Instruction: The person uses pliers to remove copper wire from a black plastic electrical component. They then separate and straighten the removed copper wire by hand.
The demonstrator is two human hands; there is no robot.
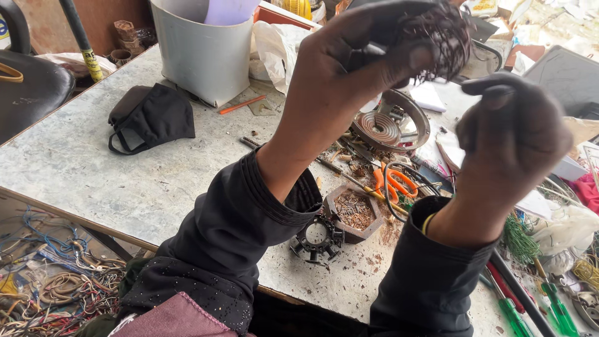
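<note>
My left hand [355, 59] is raised close to the camera and grips a tangled wad of thin dark copper wire [440, 34] between thumb and fingers. My right hand [508, 134] is raised just right of it, fingers curled near the wad; whether it touches the wire is hidden. Below the arms on the grey table [93, 168] lie a black toothed stator core [316, 237], a small hexagonal tray of copper scraps [354, 212], and a round metal motor plate with a coil [390, 122].
Orange-handled scissors [393, 182], green screwdrivers [552, 306] and loose tools lie at the right. A grey bucket [203, 53] stands at the back, a black face mask [153, 115] to its left. A heap of wires [50, 281] lies below the table's edge.
</note>
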